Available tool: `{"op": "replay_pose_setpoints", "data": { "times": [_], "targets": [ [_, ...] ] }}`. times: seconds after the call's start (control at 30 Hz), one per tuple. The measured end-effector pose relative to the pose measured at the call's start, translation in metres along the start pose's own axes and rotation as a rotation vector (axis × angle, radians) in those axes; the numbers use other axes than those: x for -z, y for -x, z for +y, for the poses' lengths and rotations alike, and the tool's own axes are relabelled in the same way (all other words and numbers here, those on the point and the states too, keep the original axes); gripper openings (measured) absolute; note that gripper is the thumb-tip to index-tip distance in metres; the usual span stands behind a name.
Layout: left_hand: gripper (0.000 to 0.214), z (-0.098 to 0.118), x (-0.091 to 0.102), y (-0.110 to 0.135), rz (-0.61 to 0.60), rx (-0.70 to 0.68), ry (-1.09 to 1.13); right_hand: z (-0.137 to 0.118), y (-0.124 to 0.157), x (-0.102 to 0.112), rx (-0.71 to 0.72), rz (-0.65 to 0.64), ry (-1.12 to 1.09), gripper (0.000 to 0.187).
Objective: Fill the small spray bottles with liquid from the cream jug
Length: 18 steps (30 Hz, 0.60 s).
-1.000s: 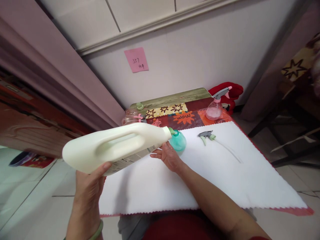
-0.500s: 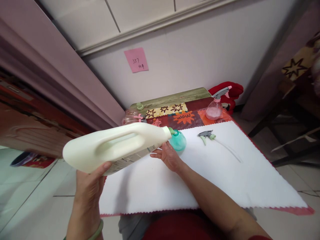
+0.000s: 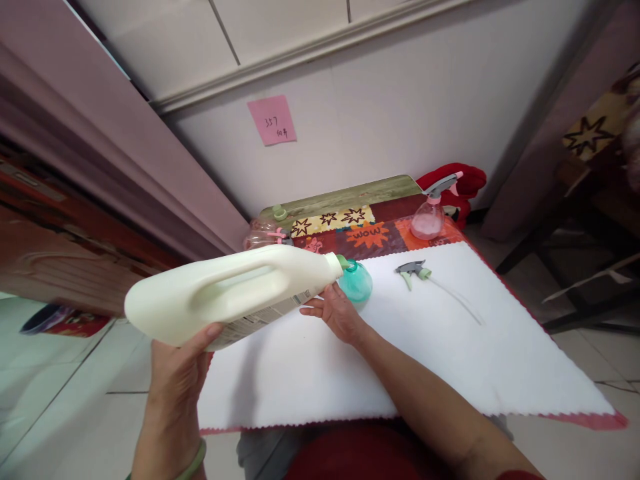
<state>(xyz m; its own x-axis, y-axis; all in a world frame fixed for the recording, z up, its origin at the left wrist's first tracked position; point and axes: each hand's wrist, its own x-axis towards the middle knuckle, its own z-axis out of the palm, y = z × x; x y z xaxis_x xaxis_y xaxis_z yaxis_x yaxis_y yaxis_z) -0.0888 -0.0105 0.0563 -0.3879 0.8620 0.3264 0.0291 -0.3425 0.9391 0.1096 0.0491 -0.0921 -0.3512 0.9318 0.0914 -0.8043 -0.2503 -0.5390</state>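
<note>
A large cream-white detergent bottle [image 3: 165, 297] with a handle lies tilted in the air, its green spout at the mouth of a teal spray bottle [image 3: 357, 285]. My left hand [image 3: 183, 363] grips its lower body from beneath, thumb along the labelled side. Under the neck, my right hand [image 3: 340, 313] supports the bottle, some fingers stretched out to the left. The teal bottle stands on the white cloth without a spray head; cloudy contents show inside it. To its right lies a grey and green trigger sprayer [image 3: 414, 272] with a long clear tube.
A pink spray bottle [image 3: 429, 223] with its trigger head stands at the back right, beside a red plush item [image 3: 473, 180]. A clear pinkish bottle [image 3: 260, 233] and a green cap [image 3: 280, 213] are at the back left. The white cloth [image 3: 310, 380] covers the table.
Almost nothing differs. The detergent bottle stays tilted with its spout at the teal bottle, and both hands keep their places.
</note>
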Motion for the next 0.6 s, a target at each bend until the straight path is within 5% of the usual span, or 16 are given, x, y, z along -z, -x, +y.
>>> {"op": "replay_pose_setpoints", "data": {
  "times": [0.6],
  "targets": [
    [0.064, 0.0029, -0.0031, -0.0002, -0.001, -0.003, -0.019, -0.0001, -0.0002, -0.0001, -0.005, 0.019, 0.012, 0.053]
  ]
}}
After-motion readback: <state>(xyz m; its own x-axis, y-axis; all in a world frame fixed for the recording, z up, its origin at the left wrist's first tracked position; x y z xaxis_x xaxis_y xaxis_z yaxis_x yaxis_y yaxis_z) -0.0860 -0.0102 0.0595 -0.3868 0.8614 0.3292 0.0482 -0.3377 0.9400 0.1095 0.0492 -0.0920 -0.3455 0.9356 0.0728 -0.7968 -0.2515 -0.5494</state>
